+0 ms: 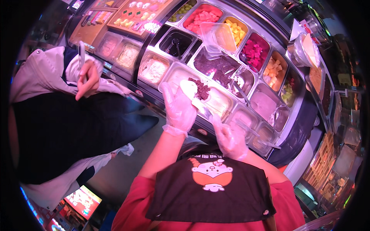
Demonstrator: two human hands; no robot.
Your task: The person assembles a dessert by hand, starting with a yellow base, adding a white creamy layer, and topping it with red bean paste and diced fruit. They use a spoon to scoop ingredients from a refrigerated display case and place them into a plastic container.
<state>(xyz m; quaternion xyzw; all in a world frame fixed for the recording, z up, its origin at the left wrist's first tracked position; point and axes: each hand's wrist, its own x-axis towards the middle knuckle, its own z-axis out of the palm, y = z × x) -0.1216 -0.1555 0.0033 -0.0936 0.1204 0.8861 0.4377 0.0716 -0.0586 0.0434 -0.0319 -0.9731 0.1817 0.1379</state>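
My left hand (pixel 179 109), in a clear plastic glove, holds up a white, soft-looking piece of food (pixel 189 89) over a metal pan of pale filling (pixel 221 101). Dark red bean-like filling (pixel 202 90) lies against the white piece on its right. My right hand (pixel 229 137), gloved too, grips a small spatula (pixel 203 109), whose blade carries white matter and reaches toward the white piece. Just beyond my hands is a large pan of dark purple filling (pixel 215 65), with plastic film and a metal utensil at its right end.
Pans of pink cubes (pixel 203 17), yellow cubes (pixel 236 30), magenta cubes (pixel 253 52) and orange cubes (pixel 272 72) line the counter's far side. Clear plastic containers (pixel 218 37) rest over them. On the left stands a co-worker in a dark apron (pixel 66 127), one hand (pixel 88 78) raised with a phone-like object.
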